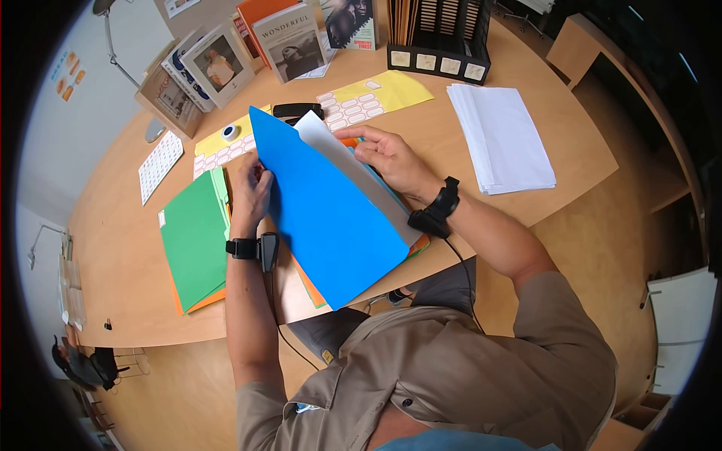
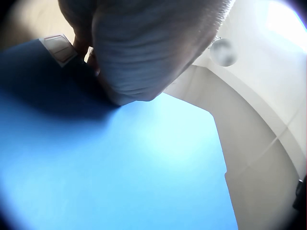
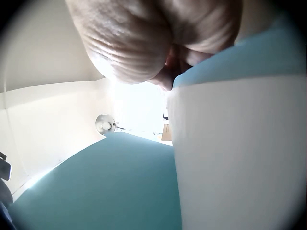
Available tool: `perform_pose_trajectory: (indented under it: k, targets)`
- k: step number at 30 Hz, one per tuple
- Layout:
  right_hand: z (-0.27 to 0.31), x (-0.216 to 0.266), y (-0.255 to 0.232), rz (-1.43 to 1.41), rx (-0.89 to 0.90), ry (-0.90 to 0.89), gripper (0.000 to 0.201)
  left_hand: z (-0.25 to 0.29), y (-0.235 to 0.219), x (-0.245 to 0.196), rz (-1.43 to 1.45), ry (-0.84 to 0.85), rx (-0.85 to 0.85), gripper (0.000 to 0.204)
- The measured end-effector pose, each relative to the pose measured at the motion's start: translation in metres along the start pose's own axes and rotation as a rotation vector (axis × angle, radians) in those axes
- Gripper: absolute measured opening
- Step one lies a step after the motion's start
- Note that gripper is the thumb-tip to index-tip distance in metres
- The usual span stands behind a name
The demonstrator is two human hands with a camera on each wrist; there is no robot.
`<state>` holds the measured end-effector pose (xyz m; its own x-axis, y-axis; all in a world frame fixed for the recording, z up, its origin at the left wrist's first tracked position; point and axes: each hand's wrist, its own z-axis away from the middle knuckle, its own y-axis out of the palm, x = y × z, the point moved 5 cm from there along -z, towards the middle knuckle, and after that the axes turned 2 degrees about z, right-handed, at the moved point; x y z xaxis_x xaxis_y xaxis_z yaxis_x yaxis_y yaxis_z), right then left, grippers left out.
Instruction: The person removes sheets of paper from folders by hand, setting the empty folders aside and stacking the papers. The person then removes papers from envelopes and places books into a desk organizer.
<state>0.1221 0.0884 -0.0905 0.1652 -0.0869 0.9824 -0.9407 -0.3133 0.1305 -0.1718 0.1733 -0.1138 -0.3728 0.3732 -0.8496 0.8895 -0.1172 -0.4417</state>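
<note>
A blue folder [image 1: 323, 203] stands partly open over a stack of coloured folders, with white paper [image 1: 331, 143] inside it. The left hand [image 1: 252, 188] holds the folder's left edge, its fingers curled round it. At the other side, the right hand [image 1: 391, 159] pinches the paper and the folder's back flap between thumb and fingers. In the left wrist view the blue cover [image 2: 120, 172] lies below the left hand [image 2: 139, 48], with a small label [image 2: 61, 49] at its edge. The right wrist view shows the right hand [image 3: 153, 38] at the top corner of the white paper [image 3: 235, 143].
Green folders [image 1: 194, 225] lie at the left, a white paper stack [image 1: 502, 139] at the right. Behind are yellow sheets with labels [image 1: 350, 109], a black stapler [image 1: 297, 110], a tape roll [image 1: 229, 132], standing books [image 1: 289, 45] and a black file rack [image 1: 438, 64].
</note>
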Motion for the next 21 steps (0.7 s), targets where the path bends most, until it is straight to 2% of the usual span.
perform_pose_trajectory:
  k: [4, 8, 14, 17, 19, 21]
  targets:
    - [-0.002, -0.004, 0.001, -0.070, -0.017, 0.000, 0.040, 0.001, 0.000, -0.011, 0.076, 0.034, -0.065, 0.013]
    - [-0.002, -0.004, 0.002, -0.148, -0.023, -0.007, 0.034, 0.003, -0.001, -0.014, 0.065, 0.012, -0.044, 0.011]
    - [-0.005, -0.021, -0.009, -0.091, -0.006, -0.024, 0.020, 0.002, -0.002, -0.013, 0.006, 0.022, -0.056, 0.011]
    - [-0.006, -0.018, -0.007, 0.019, 0.018, 0.032, 0.022, 0.001, -0.003, -0.013, 0.001, 0.035, -0.087, 0.013]
    - [-0.004, -0.014, -0.004, -0.004, 0.018, 0.032, 0.022, 0.000, -0.003, -0.013, 0.012, 0.031, -0.062, 0.034]
    - [-0.003, -0.012, -0.002, -0.026, 0.016, 0.031, 0.022, 0.002, -0.004, -0.020, 0.034, 0.019, -0.065, 0.034]
